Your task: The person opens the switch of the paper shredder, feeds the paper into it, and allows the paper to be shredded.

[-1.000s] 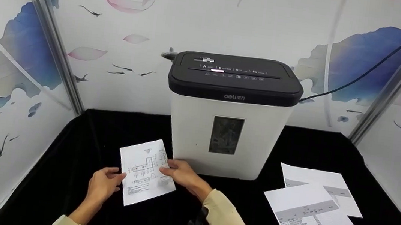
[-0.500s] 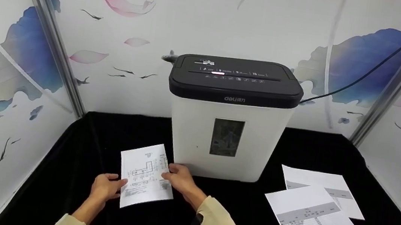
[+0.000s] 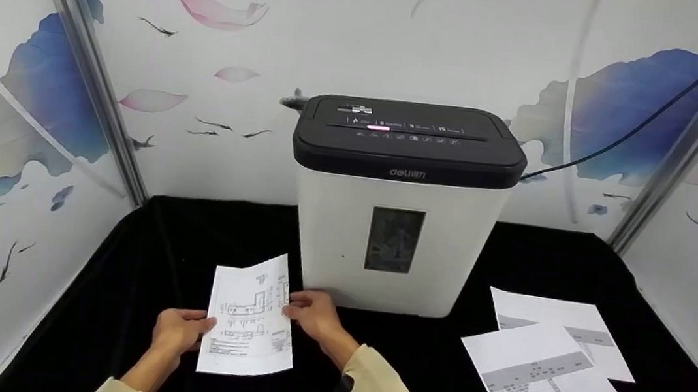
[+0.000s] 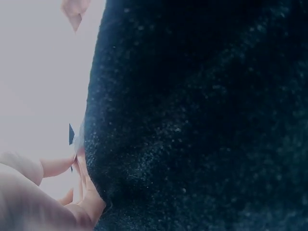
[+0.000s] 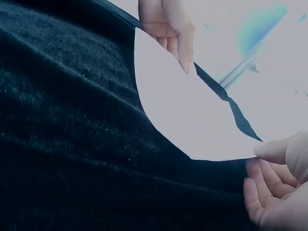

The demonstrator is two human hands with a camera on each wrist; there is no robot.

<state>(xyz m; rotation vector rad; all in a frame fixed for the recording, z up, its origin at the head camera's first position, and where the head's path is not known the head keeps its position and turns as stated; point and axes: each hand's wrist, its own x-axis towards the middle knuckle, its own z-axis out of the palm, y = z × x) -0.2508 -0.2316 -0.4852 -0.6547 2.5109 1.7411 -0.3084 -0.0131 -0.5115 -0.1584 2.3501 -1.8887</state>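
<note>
A printed sheet of paper (image 3: 251, 319) with a line drawing is held up in front of the shredder's lower left side, bowed between both hands. My left hand (image 3: 177, 331) pinches its left edge, thumb in front and fingers behind. At the opposite edge, my right hand (image 3: 320, 319) pinches the sheet between thumb and fingers. In the right wrist view the paper (image 5: 183, 113) looks blank and curved, and the right thumb (image 5: 274, 150) presses on its corner. Glare washes out much of the left wrist view, where the left hand (image 4: 53, 197) shows at the lower left.
A white paper shredder (image 3: 331, 233) with a black top stands at the back middle, and its black cable (image 3: 632, 133) runs off to the upper right. Two printed sheets (image 3: 541, 385) overlap at the right on black cloth (image 3: 383, 358). Patterned panels (image 3: 472, 39) enclose three sides.
The sheet has turned to stand straighter, its lower edge shifting left and toward me. It bows more now. Both hands have moved slightly nearer to me, and my left thumb now overlaps the sheet's edge.
</note>
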